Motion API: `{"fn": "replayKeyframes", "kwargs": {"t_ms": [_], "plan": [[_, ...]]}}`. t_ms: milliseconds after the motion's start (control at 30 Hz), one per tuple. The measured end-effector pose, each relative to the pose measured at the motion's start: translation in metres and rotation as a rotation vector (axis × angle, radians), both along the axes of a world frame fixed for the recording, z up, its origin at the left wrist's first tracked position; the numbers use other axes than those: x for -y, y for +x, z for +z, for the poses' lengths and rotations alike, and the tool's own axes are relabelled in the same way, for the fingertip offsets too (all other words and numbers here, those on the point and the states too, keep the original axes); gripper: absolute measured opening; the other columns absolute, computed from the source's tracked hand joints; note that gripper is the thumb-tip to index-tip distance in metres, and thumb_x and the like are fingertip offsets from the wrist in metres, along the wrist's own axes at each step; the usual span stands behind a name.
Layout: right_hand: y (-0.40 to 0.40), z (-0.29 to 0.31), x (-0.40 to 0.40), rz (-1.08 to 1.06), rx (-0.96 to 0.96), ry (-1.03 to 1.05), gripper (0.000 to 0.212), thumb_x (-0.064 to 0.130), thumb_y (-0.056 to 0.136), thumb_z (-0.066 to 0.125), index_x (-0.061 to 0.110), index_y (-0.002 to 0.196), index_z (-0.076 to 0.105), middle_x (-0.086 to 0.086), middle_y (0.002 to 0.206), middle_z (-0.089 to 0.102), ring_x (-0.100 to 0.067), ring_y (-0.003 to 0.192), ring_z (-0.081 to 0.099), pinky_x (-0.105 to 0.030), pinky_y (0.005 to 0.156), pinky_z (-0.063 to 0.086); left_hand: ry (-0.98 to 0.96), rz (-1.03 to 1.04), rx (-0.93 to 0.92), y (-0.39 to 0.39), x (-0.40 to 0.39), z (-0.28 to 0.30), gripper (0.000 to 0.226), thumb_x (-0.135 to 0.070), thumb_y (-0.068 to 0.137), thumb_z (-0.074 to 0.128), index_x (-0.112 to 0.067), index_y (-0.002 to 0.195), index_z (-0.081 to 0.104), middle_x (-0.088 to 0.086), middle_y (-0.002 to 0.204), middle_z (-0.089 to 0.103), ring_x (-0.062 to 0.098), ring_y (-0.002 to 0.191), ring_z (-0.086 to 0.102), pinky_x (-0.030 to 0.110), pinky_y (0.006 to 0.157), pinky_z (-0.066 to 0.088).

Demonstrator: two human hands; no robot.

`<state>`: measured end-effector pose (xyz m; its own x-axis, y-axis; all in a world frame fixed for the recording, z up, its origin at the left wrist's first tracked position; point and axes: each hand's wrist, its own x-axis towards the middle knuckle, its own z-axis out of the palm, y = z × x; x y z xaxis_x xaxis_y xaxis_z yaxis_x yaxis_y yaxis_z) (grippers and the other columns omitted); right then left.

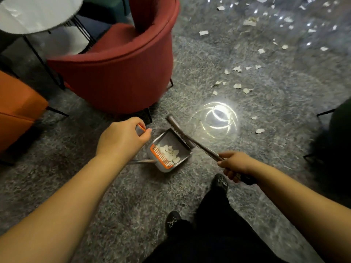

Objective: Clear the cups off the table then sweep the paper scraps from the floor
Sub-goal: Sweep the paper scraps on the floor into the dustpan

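Note:
A grey dustpan (182, 156) with an orange comb strip stands on the grey speckled floor in the middle of the view, with several white paper scraps inside it. My left hand (123, 139) grips the grey and orange top of the dustpan's handle (140, 129). My right hand (237, 165) grips the broom handle (205, 149). The broom head (175, 123) lies at the dustpan's far edge. Several more paper scraps (237, 86) are scattered over the floor to the upper right.
A red tub armchair (121, 69) stands just behind the dustpan. An orange seat (17, 109) is at left, and a white round table (36, 14) at top left. A dark chair (338, 149) stands at the right edge. My black shoes (220, 182) are below the dustpan.

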<state>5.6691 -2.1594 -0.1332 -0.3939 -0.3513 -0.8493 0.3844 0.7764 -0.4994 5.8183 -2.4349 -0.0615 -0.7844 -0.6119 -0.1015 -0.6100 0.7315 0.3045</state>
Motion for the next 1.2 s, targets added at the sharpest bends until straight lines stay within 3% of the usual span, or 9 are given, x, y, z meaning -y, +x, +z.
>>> {"fn": "replayKeyframes", "kwargs": {"t_ms": [300,433,667,733,833,933,1100,1200], "plan": [[-0.091,0.003,-0.103,-0.286,-0.024,0.006,0.03,0.008,0.097,0.049,0.023,0.124,0.051,-0.006,0.051,0.042,-0.012,0.035,0.036,-0.016,0.037,0.028,-0.069,-0.207,-0.024,-0.145,-0.067,0.01,0.025,-0.055,0.084,0.062,-0.031,0.089,0.066,0.006,0.077,0.068,0.034,0.076,0.063,0.032,0.059,0.044],[-0.145,-0.002,-0.151,-0.362,-0.024,0.038,0.028,0.01,0.097,0.049,0.013,0.125,0.052,-0.007,0.053,0.043,-0.013,0.035,0.036,-0.017,0.039,0.028,-0.102,-0.289,-0.035,-0.216,-0.104,0.01,0.022,-0.051,0.083,0.065,-0.029,0.088,0.067,0.01,0.077,0.069,0.036,0.074,0.063,0.03,0.058,0.037],[-0.229,-0.009,-0.23,-0.492,-0.029,0.08,0.039,0.012,0.098,0.047,0.021,0.135,0.046,-0.007,0.05,0.044,-0.013,0.035,0.038,-0.018,0.039,0.029,-0.135,-0.39,-0.026,-0.327,-0.159,0.002,0.022,-0.048,0.084,0.065,-0.027,0.089,0.067,0.008,0.077,0.07,0.034,0.074,0.065,0.029,0.057,0.033],[-0.247,-0.011,-0.248,-0.524,-0.033,0.087,0.035,0.011,0.097,0.048,0.022,0.13,0.049,-0.006,0.048,0.043,-0.013,0.033,0.038,-0.018,0.038,0.029,-0.146,-0.419,-0.022,-0.354,-0.171,-0.002,0.023,-0.049,0.083,0.064,-0.027,0.09,0.067,0.01,0.078,0.07,0.035,0.075,0.065,0.03,0.057,0.034],[-0.27,-0.012,-0.268,-0.559,-0.049,0.099,0.02,0.01,0.097,0.049,0.026,0.107,0.053,-0.007,0.049,0.044,-0.013,0.033,0.039,-0.018,0.038,0.03,-0.157,-0.473,-0.047,-0.394,-0.186,-0.007,0.022,-0.049,0.083,0.066,-0.027,0.088,0.067,0.009,0.077,0.071,0.035,0.075,0.065,0.029,0.058,0.034],[-0.29,-0.017,-0.283,-0.603,-0.07,0.123,0.02,0.009,0.096,0.05,0.029,0.098,0.049,-0.009,0.05,0.046,-0.015,0.033,0.041,-0.018,0.037,0.031,-0.146,-0.524,-0.037,-0.437,-0.197,-0.009,0.021,-0.049,0.084,0.064,-0.029,0.09,0.066,0.0,0.08,0.072,0.032,0.077,0.066,0.028,0.059,0.034],[-0.323,-0.033,-0.293,-0.656,-0.08,0.163,0.026,0.006,0.095,0.05,0.025,0.113,0.048,-0.009,0.048,0.045,-0.015,0.032,0.041,-0.018,0.036,0.031,-0.115,-0.646,0.04,-0.514,-0.211,-0.015,0.021,-0.051,0.085,0.06,-0.031,0.09,0.063,-0.005,0.082,0.069,0.025,0.076,0.062,0.029,0.059,0.039],[-0.344,-0.045,-0.291,-0.655,-0.081,0.195,0.036,0.006,0.095,0.049,0.015,0.13,0.048,-0.008,0.045,0.045,-0.016,0.034,0.041,-0.018,0.038,0.031,-0.145,-0.716,0.045,-0.556,-0.221,-0.023,0.021,-0.051,0.085,0.06,-0.031,0.09,0.064,-0.003,0.078,0.063,0.021,0.069,0.049,0.028,0.057,0.035]]}}
